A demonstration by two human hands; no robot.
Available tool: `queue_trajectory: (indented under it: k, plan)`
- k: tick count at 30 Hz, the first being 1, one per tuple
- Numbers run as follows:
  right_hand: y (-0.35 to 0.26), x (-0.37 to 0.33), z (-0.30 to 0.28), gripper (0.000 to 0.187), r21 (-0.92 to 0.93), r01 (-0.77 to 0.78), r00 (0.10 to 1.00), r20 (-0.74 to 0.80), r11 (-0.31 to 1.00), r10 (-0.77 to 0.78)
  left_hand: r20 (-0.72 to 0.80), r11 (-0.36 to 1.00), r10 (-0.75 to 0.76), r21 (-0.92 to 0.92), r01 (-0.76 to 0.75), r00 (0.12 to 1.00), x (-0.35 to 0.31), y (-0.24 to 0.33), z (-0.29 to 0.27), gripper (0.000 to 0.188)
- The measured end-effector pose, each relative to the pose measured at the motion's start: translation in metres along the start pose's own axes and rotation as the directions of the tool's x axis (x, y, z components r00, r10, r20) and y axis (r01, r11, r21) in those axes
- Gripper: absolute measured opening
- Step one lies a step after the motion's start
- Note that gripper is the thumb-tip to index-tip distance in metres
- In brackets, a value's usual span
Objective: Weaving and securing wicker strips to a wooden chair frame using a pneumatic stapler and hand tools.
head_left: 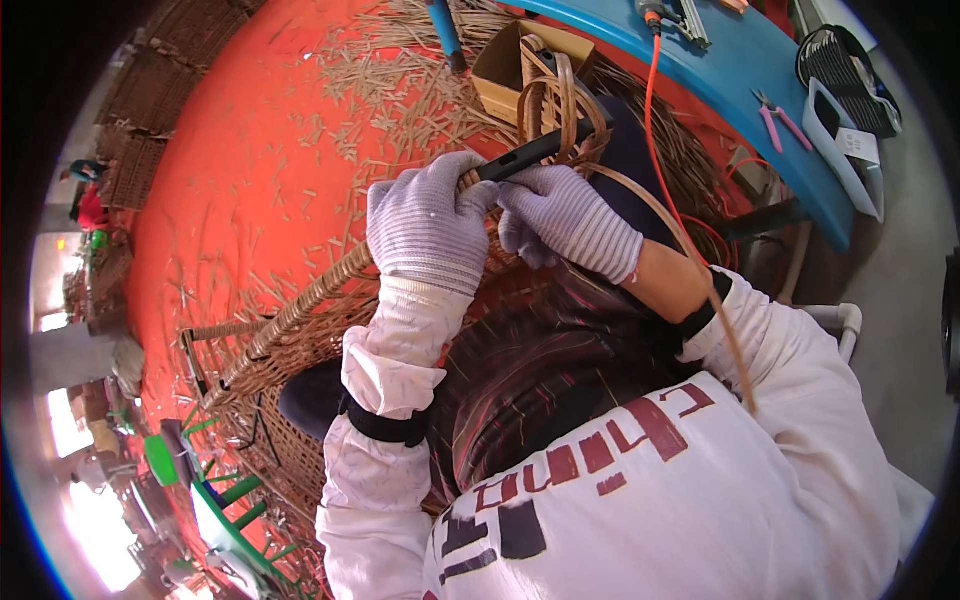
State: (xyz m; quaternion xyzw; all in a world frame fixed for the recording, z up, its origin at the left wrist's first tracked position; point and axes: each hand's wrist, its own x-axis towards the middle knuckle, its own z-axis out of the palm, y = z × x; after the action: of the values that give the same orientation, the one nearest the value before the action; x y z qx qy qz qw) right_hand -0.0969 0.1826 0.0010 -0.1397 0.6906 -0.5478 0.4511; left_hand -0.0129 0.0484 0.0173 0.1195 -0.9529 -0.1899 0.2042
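Note:
A slim black bar (528, 156) with a slot along its face runs slantwise in front of me. My left hand (428, 222), in a striped pale glove, is closed around its near end, where a bit of tan wrapping shows. My right hand (575, 218), gloved the same way, is closed just under the bar, its fingertips close to the left thumb; what they pinch is hidden. Brown rattan strips (566, 98) loop around the bar's far end. One long strip (690, 245) trails over my right forearm to my chest.
Beyond the loops stands a cardboard box (500, 72). Cut rattan bits litter the red floor covering (250, 150). A woven wicker frame (290, 335) lies by my left arm. The blue table (740, 75) bears pink-handled pliers (778, 122), a grey basket (845, 165) and an air tool with an orange hose (652, 95).

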Motion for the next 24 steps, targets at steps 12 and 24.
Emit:
queue_trajectory:
  k: [12,24]
  plan:
    - [0.004,-0.003,-0.011,0.029,0.109,0.017,0.998,0.061,0.994,-0.024,-0.02,0.998,0.042,0.036,-0.042,0.999,-0.001,-0.001,0.004,0.025]
    - [-0.01,-0.018,-0.005,0.029,0.061,0.007,0.999,-0.037,0.998,-0.005,-0.071,0.998,0.062,0.027,-0.06,0.996,-0.005,-0.004,0.007,0.022]
